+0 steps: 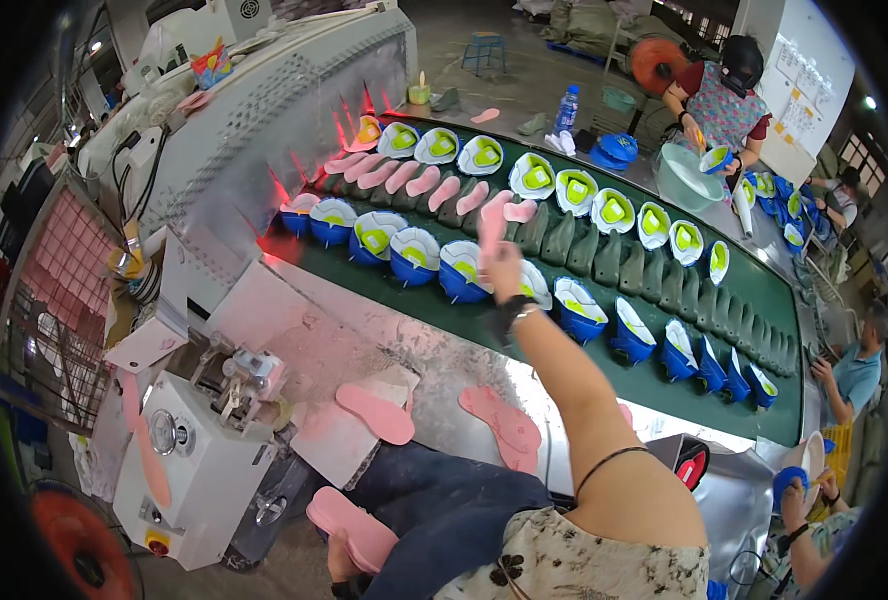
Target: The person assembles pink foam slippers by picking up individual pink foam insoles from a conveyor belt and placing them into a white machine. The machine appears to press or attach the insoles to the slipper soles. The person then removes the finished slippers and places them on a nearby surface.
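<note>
My right hand (502, 272) reaches over a dark green conveyor belt (769, 422), its fingers closed on a pink insole (492, 222) held above the middle row. Along that row run dark grey-green shoe soles (604, 260); pink insoles (401, 177) lie over those at the left. Blue-and-white shoe uppers (369, 238) with lime green inside stand in a row on either side. Low by my lap, my left hand (341, 556) grips a stack of pink insoles (352, 525). Its fingers are partly hidden beneath the stack.
Loose pink insoles (376, 413) lie on the metal table beside the belt. A white machine (196, 470) with a dial stands at the left. Red light glows at the belt's left end. Across the belt, a person (726, 100) works over a basin (686, 180); other people are at the right.
</note>
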`<state>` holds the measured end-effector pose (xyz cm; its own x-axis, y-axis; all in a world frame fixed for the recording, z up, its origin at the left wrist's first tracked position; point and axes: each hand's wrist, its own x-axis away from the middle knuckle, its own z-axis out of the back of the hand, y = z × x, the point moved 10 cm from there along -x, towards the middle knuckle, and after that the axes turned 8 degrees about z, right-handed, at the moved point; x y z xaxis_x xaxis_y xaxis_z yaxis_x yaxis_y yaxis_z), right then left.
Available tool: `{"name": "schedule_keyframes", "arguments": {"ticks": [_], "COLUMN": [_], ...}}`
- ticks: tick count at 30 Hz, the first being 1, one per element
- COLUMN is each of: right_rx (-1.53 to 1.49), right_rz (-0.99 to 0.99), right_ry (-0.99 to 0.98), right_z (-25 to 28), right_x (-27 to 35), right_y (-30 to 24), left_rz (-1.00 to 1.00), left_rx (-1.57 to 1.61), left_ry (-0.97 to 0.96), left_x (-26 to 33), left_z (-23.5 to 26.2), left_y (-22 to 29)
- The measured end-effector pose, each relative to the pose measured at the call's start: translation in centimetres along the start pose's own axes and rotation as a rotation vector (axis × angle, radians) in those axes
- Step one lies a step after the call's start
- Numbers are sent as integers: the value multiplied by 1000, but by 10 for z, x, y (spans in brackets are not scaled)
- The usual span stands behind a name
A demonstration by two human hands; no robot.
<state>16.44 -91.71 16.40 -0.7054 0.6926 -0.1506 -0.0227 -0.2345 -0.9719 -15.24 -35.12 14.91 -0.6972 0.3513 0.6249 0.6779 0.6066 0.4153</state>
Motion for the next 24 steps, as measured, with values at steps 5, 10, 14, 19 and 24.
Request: {"name": "schedule_keyframes", "arguments": {"ticks": [5,10,14,19,24], "right_rx": [623,66,-273,-96,-53], "right_rz": [169,323,-7,280,228], "right_ry": [164,49,-784,-1295,-1259], "right_z": [132,63,-150,-143,-140], "right_x": [-83,-99,143,399,425], "right_y": [58,33,-111,-206,-196], "left_rz": [-56,-83,-499,-464,-235], "left_rx": [-17,-334,-1335,-949,-141], "left_ry": [-36,-21,230,163,243], "left_x": [-3,-18,9,-14,-11], "left_z": [-17,6,-2,-49,-46], "left_y": [7,20,55,83,72]}}
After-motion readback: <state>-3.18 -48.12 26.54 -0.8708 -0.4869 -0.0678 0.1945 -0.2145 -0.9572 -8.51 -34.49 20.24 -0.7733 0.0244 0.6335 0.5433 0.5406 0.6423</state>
